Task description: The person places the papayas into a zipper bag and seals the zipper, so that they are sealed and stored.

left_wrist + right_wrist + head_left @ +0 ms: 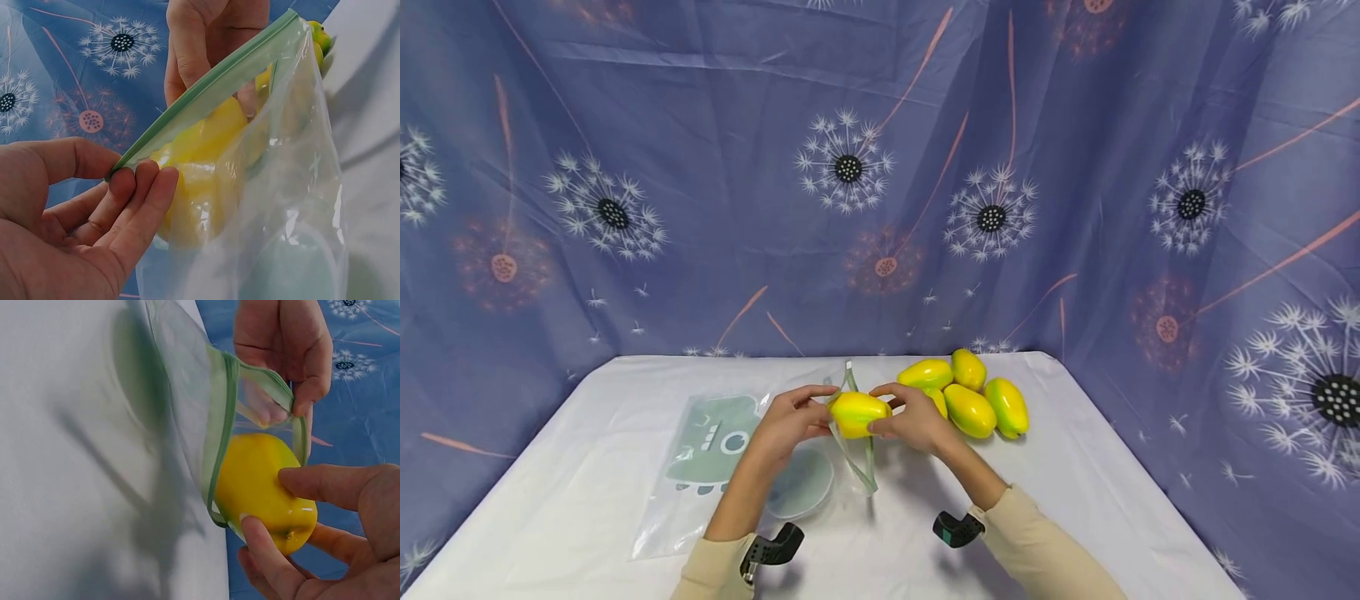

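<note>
A clear zip bag with a green edge is spread at its mouth. My left hand pinches the green edge between thumb and fingers. A glossy yellow mango with a green tinge sits in the mouth, part of it inside and seen through the clear plastic. My right hand grips the mango's outer end, thumb on one side and fingers on the other, as the right wrist view shows.
Several more yellow mangoes lie in a group behind and right of my right hand. Clear plastic with a pale green cartoon print lies flat on the left of the white-covered table. A blue dandelion-patterned cloth hangs behind.
</note>
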Action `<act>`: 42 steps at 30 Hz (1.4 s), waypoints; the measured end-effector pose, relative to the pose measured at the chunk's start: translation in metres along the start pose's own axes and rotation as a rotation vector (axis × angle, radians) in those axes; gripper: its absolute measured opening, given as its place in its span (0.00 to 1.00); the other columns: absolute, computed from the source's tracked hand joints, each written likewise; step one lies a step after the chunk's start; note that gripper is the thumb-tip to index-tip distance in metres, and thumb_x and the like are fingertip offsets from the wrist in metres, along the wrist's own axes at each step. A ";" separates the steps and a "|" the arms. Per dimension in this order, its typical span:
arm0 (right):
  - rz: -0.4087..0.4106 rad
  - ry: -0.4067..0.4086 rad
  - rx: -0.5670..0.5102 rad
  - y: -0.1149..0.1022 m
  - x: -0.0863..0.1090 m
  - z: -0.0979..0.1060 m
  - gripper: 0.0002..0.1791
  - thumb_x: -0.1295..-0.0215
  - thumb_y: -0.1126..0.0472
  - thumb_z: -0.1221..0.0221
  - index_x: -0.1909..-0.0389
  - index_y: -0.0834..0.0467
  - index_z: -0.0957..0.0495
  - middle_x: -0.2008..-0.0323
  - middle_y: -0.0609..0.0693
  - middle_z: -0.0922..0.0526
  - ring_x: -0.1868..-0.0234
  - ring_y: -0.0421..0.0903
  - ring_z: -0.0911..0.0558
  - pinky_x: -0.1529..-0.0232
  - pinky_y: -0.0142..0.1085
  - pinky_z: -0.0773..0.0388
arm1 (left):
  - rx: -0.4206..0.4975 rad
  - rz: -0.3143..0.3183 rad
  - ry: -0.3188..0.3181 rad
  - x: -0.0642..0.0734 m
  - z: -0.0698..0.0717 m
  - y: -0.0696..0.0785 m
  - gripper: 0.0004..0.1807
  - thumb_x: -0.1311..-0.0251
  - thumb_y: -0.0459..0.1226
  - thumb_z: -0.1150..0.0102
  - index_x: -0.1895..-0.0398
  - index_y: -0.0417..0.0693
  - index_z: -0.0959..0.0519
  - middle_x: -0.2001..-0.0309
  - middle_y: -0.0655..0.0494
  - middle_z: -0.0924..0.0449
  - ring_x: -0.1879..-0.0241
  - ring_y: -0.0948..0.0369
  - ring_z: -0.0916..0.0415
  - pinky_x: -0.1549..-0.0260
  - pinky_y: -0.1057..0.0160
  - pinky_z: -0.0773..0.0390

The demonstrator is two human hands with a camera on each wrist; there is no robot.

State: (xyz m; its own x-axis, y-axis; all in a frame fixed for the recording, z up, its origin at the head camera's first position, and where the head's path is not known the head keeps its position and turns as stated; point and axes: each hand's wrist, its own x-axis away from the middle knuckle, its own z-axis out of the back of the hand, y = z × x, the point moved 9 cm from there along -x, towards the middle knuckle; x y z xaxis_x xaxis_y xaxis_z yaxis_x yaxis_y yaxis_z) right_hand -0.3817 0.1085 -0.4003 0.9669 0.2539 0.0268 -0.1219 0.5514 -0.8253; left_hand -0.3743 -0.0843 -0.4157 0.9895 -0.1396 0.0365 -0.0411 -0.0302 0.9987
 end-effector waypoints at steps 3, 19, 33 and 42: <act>-0.006 -0.004 0.009 -0.004 -0.002 0.000 0.31 0.47 0.56 0.26 0.40 0.50 0.20 0.46 0.60 0.19 0.58 0.48 0.15 0.58 0.39 0.15 | 0.016 -0.010 -0.022 -0.001 0.000 0.004 0.25 0.40 0.26 0.43 0.37 0.35 0.23 0.62 0.44 0.21 0.64 0.53 0.16 0.58 0.56 0.12; 0.005 -0.030 0.069 -0.028 -0.004 -0.010 0.33 0.50 0.62 0.25 0.40 0.48 0.19 0.47 0.59 0.18 0.54 0.51 0.18 0.56 0.43 0.17 | 0.060 -0.017 -0.102 0.004 0.008 0.010 0.26 0.35 0.27 0.46 0.32 0.33 0.28 0.36 0.36 0.27 0.54 0.54 0.16 0.51 0.57 0.14; 0.018 0.037 0.064 -0.022 -0.012 -0.011 0.29 0.54 0.63 0.24 0.46 0.53 0.17 0.53 0.58 0.15 0.56 0.52 0.17 0.60 0.40 0.15 | 0.127 -0.041 -0.152 0.003 0.002 0.008 0.27 0.34 0.26 0.46 0.32 0.29 0.30 0.53 0.43 0.17 0.57 0.57 0.16 0.52 0.59 0.14; 0.010 0.084 0.002 -0.008 -0.012 -0.015 0.25 0.51 0.59 0.23 0.51 0.56 0.18 0.51 0.57 0.14 0.49 0.56 0.16 0.56 0.42 0.14 | 0.147 -0.036 -0.159 0.000 -0.004 0.003 0.26 0.34 0.26 0.45 0.33 0.28 0.30 0.45 0.36 0.21 0.58 0.59 0.16 0.52 0.60 0.14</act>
State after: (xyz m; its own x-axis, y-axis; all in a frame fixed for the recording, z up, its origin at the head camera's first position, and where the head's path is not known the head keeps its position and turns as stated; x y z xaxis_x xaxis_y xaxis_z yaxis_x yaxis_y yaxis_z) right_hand -0.3893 0.0890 -0.4023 0.9810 0.1919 -0.0291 -0.1321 0.5505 -0.8243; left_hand -0.3739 -0.0809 -0.4125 0.9569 -0.2898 -0.0166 -0.0374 -0.1798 0.9830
